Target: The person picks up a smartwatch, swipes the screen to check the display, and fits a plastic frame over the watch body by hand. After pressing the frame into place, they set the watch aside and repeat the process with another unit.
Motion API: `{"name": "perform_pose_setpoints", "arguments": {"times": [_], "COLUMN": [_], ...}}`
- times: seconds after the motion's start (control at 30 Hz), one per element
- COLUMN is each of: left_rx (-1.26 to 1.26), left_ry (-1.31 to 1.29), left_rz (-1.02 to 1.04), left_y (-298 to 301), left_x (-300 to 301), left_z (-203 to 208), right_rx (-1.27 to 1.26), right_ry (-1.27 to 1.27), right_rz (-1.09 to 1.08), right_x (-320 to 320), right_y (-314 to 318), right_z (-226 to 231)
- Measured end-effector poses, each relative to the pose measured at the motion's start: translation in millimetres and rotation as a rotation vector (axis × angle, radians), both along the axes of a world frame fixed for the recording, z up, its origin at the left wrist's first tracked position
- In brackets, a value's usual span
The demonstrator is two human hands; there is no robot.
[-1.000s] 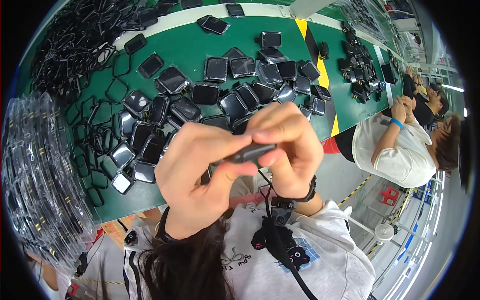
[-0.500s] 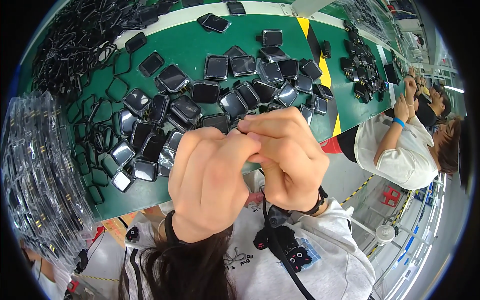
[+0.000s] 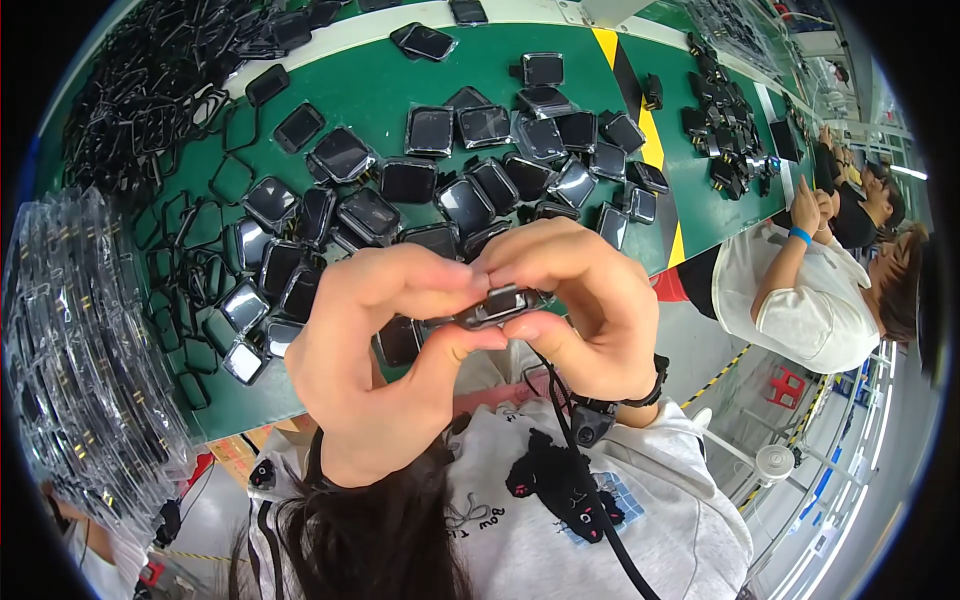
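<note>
Between my two hands, over the near edge of the green table [image 3: 330,60], a small black watch case [image 3: 497,308] is held edge-on. My left hand [image 3: 370,350] pinches its left end, thumb below and fingers above. My right hand [image 3: 600,310] grips the right end in the same way. A narrow raised part shows on the side turned up to me; its screen face is hidden. Just beyond my fingers lie several square black watch cases with glossy screens [image 3: 407,183], many with clear film on them.
Thin black frames [image 3: 235,178] lie loose at the left, below a large dark heap [image 3: 130,110]. Stacked clear plastic trays [image 3: 90,340] stand at the left edge. Past the yellow-black tape [image 3: 650,140] is a pile of black pieces [image 3: 725,140]. A co-worker [image 3: 800,290] sits at the right.
My hands have turned and spread apart, so the watch case between them now shows edge-on. The co-worker at the right has brought their hands together lower down.
</note>
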State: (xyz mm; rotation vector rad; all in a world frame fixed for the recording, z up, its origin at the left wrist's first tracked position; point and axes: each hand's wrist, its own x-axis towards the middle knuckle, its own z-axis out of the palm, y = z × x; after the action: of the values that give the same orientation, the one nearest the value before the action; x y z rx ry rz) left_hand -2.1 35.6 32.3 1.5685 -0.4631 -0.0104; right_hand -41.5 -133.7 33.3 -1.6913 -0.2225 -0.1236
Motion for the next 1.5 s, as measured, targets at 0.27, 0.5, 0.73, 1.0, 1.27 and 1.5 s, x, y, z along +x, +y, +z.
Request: {"name": "perform_pose_setpoints", "arguments": {"times": [0.27, 0.5, 0.73, 1.0, 1.27, 1.5], "left_rx": [0.007, -0.455, -0.051, 0.729, 0.823, 0.466], "left_ry": [-0.229, 0.186, 0.305, -0.386, -0.430, -0.265], "left_rz": [-0.052, -0.086, -0.222, -0.196, -0.248, -0.190], "left_y": [-1.9, -5.5, -17.5, -35.7, -37.6, -26.4], "left_x": [5.8, -1.7, 0.6, 5.4, 7.5, 14.9], "left_z": [-17.7, -34.7, -38.5, -42.6, -45.3, -50.7], "right_rx": [-0.174, -0.180, -0.215, -0.405, -0.969, -0.801], "right_ry": [-0.235, -0.183, 0.109, 0.349, 0.172, 0.271], "right_rz": [-0.023, -0.020, -0.145, -0.644, -0.838, -0.849], "right_x": [-2.1, -0.7, -21.8, -55.1, -48.4, -35.3], "right_y": [1.5, -1.4, -38.8, -123.7, -98.2, -84.7], "right_z": [-11.5, -7.5, -18.7, -27.7, -63.7, -39.3]}}
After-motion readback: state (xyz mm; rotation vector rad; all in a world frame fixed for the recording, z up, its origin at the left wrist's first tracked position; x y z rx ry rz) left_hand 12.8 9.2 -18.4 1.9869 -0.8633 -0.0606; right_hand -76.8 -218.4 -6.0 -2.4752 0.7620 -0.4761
